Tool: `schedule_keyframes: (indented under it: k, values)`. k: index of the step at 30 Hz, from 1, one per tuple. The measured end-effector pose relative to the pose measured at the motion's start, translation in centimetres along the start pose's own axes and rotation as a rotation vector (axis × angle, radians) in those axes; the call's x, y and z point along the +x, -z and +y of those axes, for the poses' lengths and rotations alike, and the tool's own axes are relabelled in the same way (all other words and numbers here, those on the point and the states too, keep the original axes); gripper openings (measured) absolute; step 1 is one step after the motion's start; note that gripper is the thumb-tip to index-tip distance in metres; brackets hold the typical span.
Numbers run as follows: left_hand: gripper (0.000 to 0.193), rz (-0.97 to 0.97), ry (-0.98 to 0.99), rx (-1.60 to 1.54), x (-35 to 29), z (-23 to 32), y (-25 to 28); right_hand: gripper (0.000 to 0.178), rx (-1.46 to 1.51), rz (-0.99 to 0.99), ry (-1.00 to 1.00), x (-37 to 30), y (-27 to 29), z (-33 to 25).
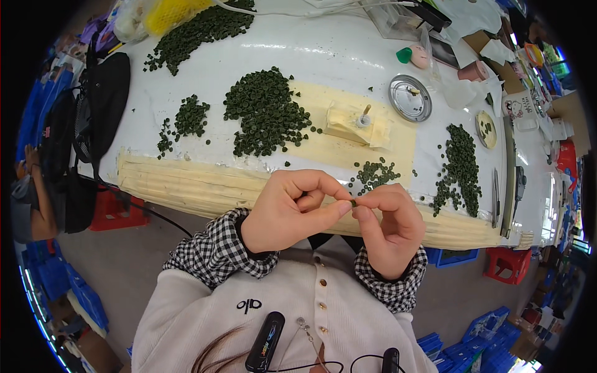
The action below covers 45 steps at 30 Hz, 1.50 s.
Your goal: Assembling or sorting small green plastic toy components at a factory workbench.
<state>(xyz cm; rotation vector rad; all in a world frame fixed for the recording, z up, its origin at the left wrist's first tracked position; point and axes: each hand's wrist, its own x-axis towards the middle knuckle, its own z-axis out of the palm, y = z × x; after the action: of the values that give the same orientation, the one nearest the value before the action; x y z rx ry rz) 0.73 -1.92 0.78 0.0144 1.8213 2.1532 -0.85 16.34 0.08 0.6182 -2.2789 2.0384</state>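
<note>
Just over the table's front edge, my left hand (289, 208) and my right hand (395, 224) meet fingertip to fingertip. Pinched between them is a tiny dark green piece (354, 202), mostly covered by the fingers, so its exact shape is hidden. Right beyond my hands lies a small scatter of dark green round pieces (376, 175). Farther back stands a block wrapped in cream tape (348, 126), with a white collar and a thin upright peg (366, 110) on top. A larger heap of similar green pieces (264, 112) spreads to the left of the block.
More green pieces lie at the right (460, 168), left (191, 117) and far left (205, 31). A round metal lid (410, 98) and a small dish (485, 129) sit back right. Slim tweezers (495, 196) lie near the right edge; a black bag (115, 102) rests left.
</note>
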Motion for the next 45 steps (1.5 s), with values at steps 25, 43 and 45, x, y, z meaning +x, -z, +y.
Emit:
schedule_keyframes:
  k: [25,43,45]
  values:
    - [0.014,0.12,-0.273,0.166,0.0,-1.8,0.0,0.012,-0.064,0.028,0.023,0.2,-0.9,0.2]
    - [0.017,0.103,0.122,-1.108,1.2,0.2,3.4,0.013,-0.65,0.063,0.1,1.5,1.1,0.1]
    - [0.016,0.151,0.147,-1.163,1.0,0.5,3.2,0.013,-0.697,0.007,0.115,1.7,0.7,0.5]
